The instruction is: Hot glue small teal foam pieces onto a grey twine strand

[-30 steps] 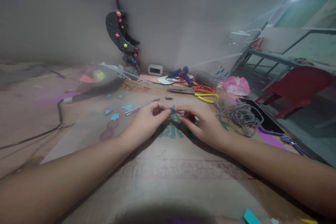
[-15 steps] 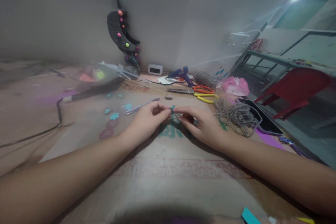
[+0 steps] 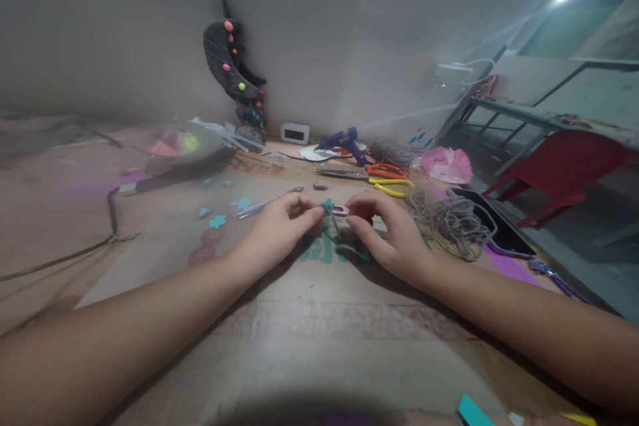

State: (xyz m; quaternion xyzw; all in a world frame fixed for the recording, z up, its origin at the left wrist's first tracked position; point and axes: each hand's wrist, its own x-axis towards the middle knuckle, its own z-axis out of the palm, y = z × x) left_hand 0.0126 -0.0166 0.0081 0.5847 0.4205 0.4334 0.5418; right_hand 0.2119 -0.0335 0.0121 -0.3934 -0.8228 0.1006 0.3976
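My left hand (image 3: 289, 216) pinches a small teal piece (image 3: 328, 204) between thumb and forefinger, and a dark strand of yarn (image 3: 335, 229) hangs from it. Between my two hands is a small pink piece with a long slot (image 3: 340, 211); its right end sits between the thumb and forefinger of my right hand (image 3: 387, 226). Its left end meets the teal piece, and I cannot tell whether they are joined. A teal flower cutout (image 3: 217, 221) lies left of my hands, close to a pen (image 3: 267, 203).
Scissors with orange handles (image 3: 384, 172), yellow-handled pliers (image 3: 392, 186) and a blue glue gun (image 3: 344, 143) lie behind my hands. To the right are tangled grey yarn (image 3: 456, 219) and a phone (image 3: 492, 223). A dark crescent ornament (image 3: 222, 56) hangs on the wall.
My right hand has drawn slightly away to the right. The slotted pink piece now shows between my hands, while my left hand keeps its pinch.
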